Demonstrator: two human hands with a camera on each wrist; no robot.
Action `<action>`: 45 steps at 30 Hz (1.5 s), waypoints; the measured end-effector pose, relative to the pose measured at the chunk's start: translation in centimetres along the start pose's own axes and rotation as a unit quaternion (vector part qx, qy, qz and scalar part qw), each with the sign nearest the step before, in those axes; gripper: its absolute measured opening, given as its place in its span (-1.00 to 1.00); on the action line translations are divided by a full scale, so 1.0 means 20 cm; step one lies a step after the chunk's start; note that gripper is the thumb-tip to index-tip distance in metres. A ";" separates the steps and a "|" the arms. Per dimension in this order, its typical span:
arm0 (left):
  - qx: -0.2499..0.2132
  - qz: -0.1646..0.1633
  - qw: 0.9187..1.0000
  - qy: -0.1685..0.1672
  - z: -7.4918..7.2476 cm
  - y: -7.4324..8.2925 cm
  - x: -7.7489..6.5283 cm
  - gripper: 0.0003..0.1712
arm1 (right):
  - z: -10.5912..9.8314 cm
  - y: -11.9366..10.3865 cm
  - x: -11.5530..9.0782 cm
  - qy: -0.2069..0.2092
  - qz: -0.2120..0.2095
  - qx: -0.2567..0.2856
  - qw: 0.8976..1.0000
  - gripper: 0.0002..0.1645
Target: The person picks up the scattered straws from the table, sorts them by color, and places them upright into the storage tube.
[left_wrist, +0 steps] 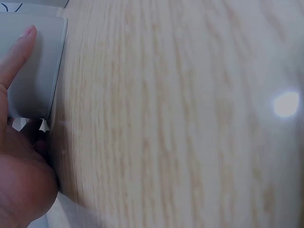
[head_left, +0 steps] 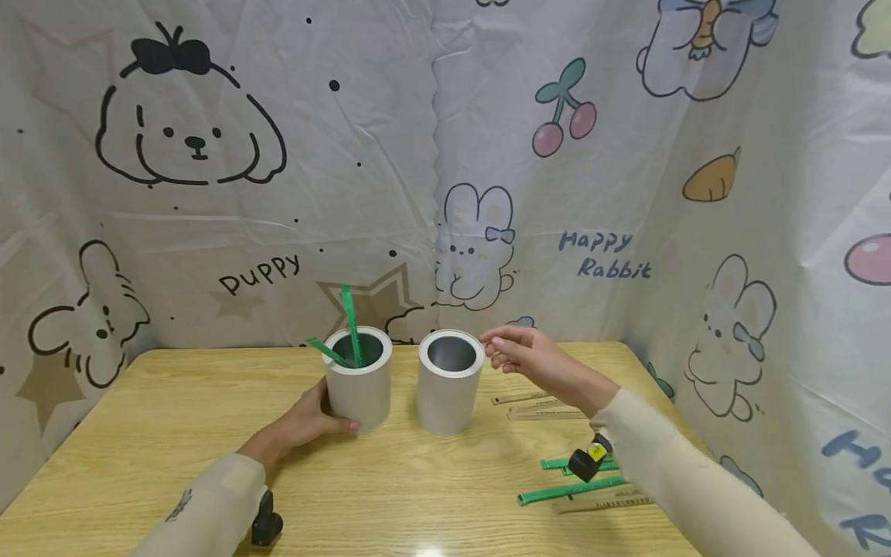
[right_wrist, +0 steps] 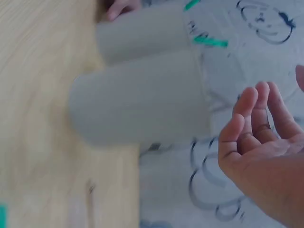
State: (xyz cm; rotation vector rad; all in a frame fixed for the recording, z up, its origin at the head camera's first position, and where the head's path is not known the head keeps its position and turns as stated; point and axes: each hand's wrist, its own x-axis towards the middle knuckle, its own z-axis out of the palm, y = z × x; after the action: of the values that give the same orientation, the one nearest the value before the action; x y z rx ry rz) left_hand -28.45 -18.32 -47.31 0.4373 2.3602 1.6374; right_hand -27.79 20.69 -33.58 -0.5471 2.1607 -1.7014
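Observation:
My left hand [head_left: 302,418] holds the left white cylindrical container [head_left: 362,394] low on its side, thumb across the front. In the left wrist view the thumb [left_wrist: 21,52] lies along its grey-looking wall. Two green strips [head_left: 351,321] stick up out of this container, leaning apart. Beside it stands a second white container [head_left: 445,402], upright, with a dark, bare inside. My right hand [head_left: 536,360] hovers just right of that container's rim, fingers loosely bent and nothing in them; the right wrist view shows the same hand [right_wrist: 261,137] by the container's open end.
Several beige strips [head_left: 546,410] lie on the wooden table [head_left: 404,495] beneath my right forearm. Nearer the front right are more green strips [head_left: 571,490] and another beige one [head_left: 605,501]. A printed cloth [head_left: 390,155] hangs behind and around the table.

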 end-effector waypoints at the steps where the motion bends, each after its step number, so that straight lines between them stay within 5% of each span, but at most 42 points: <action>1: 0.000 0.000 1.000 0.000 0.00 0.00 0.00 0.30 | -0.03 0.03 -0.03 -0.006 0.003 -0.013 1.000 -0.51; 9: 0.002 0.004 1.000 0.001 0.00 0.00 0.01 0.29 | -0.27 0.27 -0.31 0.002 0.051 -0.132 0.990 -0.43; 20: 0.004 -0.005 1.000 -0.002 -0.01 -0.01 0.01 0.30 | -0.52 0.59 -0.59 -0.008 0.067 -0.154 0.986 -0.45; 30: 0.014 -0.010 1.000 0.004 0.00 -0.01 0.01 0.29 | -0.66 0.75 -0.68 -0.041 0.060 -0.171 0.983 -0.55; 36: 0.011 -0.010 1.000 0.002 0.01 -0.01 0.01 0.29 | -0.66 0.79 -0.68 -0.053 0.027 -0.182 0.982 -0.66; 45: 0.007 -0.009 1.000 0.004 0.00 -0.02 0.02 0.29 | -0.64 0.78 -0.64 -0.033 0.032 -0.219 0.975 -0.86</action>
State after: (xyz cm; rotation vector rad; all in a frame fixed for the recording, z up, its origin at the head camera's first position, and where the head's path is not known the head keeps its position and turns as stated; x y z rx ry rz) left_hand -28.78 -18.27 -47.71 0.4116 2.3766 1.6179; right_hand -24.22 41.13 -45.44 -0.6266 2.4829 -1.1540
